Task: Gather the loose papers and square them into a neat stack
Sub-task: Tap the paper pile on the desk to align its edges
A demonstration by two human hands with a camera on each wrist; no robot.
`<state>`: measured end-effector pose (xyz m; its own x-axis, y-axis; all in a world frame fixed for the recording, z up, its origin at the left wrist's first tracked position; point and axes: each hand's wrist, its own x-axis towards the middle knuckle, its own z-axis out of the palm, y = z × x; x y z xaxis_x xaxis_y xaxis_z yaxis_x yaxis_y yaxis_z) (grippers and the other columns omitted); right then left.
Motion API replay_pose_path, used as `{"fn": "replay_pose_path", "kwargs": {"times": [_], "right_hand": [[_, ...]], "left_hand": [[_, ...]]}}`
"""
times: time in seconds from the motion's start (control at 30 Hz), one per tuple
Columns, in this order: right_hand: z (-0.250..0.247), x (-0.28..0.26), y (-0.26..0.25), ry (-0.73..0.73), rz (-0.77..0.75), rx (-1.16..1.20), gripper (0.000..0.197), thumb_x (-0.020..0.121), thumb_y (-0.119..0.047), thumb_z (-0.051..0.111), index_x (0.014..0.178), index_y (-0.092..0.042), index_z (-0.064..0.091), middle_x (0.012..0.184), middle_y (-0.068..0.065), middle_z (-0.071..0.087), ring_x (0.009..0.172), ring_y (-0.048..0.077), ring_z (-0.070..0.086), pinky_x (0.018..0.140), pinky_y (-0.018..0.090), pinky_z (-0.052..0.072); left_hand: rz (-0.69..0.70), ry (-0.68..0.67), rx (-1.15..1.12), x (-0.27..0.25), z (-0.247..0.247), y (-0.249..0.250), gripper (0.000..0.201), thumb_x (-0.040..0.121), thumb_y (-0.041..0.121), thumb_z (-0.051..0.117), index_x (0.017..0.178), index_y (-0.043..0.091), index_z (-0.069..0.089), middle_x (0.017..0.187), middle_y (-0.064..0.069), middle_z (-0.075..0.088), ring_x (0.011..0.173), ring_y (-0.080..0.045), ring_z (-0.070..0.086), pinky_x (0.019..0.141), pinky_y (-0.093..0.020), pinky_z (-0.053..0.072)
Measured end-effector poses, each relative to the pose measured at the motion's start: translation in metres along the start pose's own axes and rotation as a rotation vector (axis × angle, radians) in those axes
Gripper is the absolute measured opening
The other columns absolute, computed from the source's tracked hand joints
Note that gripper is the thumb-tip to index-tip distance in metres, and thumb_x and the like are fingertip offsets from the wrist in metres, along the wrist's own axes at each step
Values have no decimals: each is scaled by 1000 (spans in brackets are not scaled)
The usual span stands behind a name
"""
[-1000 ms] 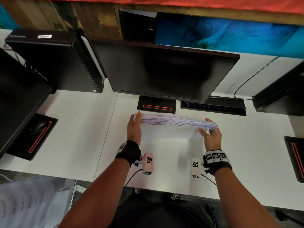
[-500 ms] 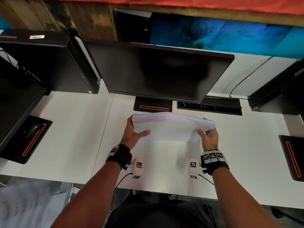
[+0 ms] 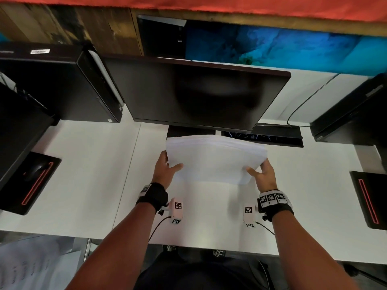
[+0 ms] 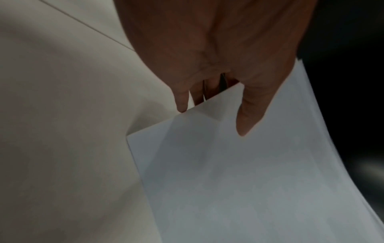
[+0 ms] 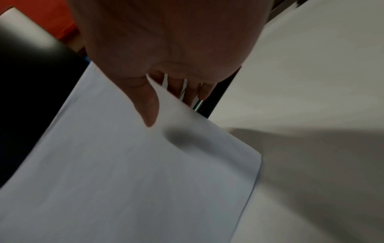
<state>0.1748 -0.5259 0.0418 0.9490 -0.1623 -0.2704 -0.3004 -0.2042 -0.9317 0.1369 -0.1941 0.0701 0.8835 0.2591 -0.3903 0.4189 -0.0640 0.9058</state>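
A thick stack of white papers (image 3: 213, 158) hangs tilted above the white desk (image 3: 88, 174), its broad face turned toward me. My left hand (image 3: 167, 167) grips its left edge, thumb on the near face and fingers behind. My right hand (image 3: 260, 174) grips the right edge the same way. In the left wrist view the thumb of the left hand (image 4: 249, 106) presses on the papers (image 4: 239, 180). The right wrist view shows the right hand (image 5: 149, 102) with its thumb on the papers (image 5: 135, 180) and fingers behind. The far edges look slightly uneven.
A dark monitor (image 3: 199, 95) stands just behind the papers, its base under them. A black computer case (image 3: 62, 86) is at the back left. A mouse on a black pad (image 3: 35, 176) lies at the left, another black pad (image 3: 370, 197) at the right.
The stack has tipped from standing on edge to leaning with its broad face toward me. Both thumbs have come round onto the near face.
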Motion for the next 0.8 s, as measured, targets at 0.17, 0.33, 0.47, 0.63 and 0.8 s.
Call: {"fn": "replay_pose_path", "kwargs": {"times": [0.17, 0.33, 0.47, 0.63, 0.8], "right_hand": [[5, -2, 3, 15, 31, 17, 54, 87, -1, 73, 136, -13, 56, 126, 5, 68, 117, 26, 64, 98, 43, 54], [15, -10, -3, 135, 25, 110, 40, 90, 0, 68, 128, -11, 63, 118, 6, 72, 112, 29, 68, 100, 52, 54], [15, -25, -40, 119, -137, 48, 30, 91, -1, 66, 112, -23, 66, 107, 1, 74, 98, 18, 71, 90, 40, 57], [7, -41, -110, 50, -569, -385, 19, 94, -23, 64, 84, -23, 48, 72, 4, 58, 64, 21, 51, 59, 36, 39], [27, -53, -158, 4, -841, -660, 12, 91, -12, 67, 84, -10, 57, 75, 2, 58, 70, 18, 43, 66, 27, 21]], "left_hand": [[50, -13, 29, 5, 3, -6, 45, 88, 11, 74, 130, 24, 61, 125, 4, 70, 118, -16, 65, 109, -46, 51], [60, 15, 72, 5, -1, -13, 37, 91, 15, 71, 127, 21, 66, 120, -1, 73, 115, -22, 68, 107, -49, 51], [90, 38, 85, 3, -23, -2, 35, 83, 6, 77, 113, 24, 68, 110, 2, 74, 103, -18, 70, 101, -43, 56], [417, 47, 326, -1, -34, 40, 76, 73, 22, 91, 137, 20, 51, 141, 7, 49, 126, -10, 48, 100, -3, 33], [495, -300, 415, -16, 6, 91, 54, 82, 22, 85, 131, 23, 63, 124, 6, 68, 109, -4, 62, 92, -22, 49]]}}
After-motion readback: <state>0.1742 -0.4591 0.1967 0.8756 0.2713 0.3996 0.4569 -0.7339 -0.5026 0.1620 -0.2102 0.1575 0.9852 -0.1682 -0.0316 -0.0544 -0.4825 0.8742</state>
